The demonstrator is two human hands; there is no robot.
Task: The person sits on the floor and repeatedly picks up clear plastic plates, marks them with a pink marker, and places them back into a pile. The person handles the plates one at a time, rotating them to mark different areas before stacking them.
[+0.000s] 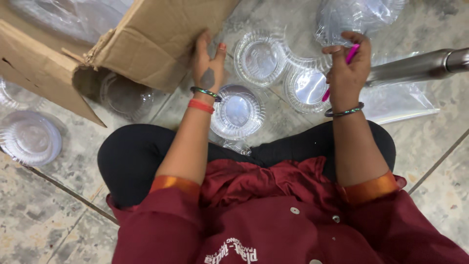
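I sit cross-legged on a stone tile floor. My left hand [207, 63] reaches forward with fingers spread and touches the flap of a brown cardboard box [151, 39]. My right hand [346, 71] is closed around a pink pen-like tool [349, 57] and also pinches the edge of a clear plastic bag [354, 17] holding transparent containers. Between my hands lie three clear round plastic lids or bowls: one by my knees [238, 111], one farther off [259, 57], one near my right hand [305, 88].
More clear round containers lie at the left [29, 137] and under the box flap [124, 95]. A shiny metal cylinder [420, 66] lies at the right over a flat plastic sheet [400, 102]. Another plastic bag [68, 17] rests in the box.
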